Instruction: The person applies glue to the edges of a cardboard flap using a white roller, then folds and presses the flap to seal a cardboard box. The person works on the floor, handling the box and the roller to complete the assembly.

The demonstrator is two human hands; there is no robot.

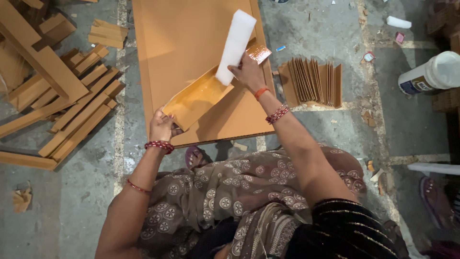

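Note:
My left hand grips the near end of a long folded cardboard piece whose inner face shines wet with glue. That piece lies slanted over a large flat brown board on the floor. My right hand holds a white foam strip upright, with its lower end pressed into the cardboard's far part. Bangles circle both wrists.
A fanned stack of folded cardboard pieces stands to the right of the board. A white glue tub lies at the far right. Wooden strips and cardboard angles are piled at the left. My patterned skirt fills the bottom.

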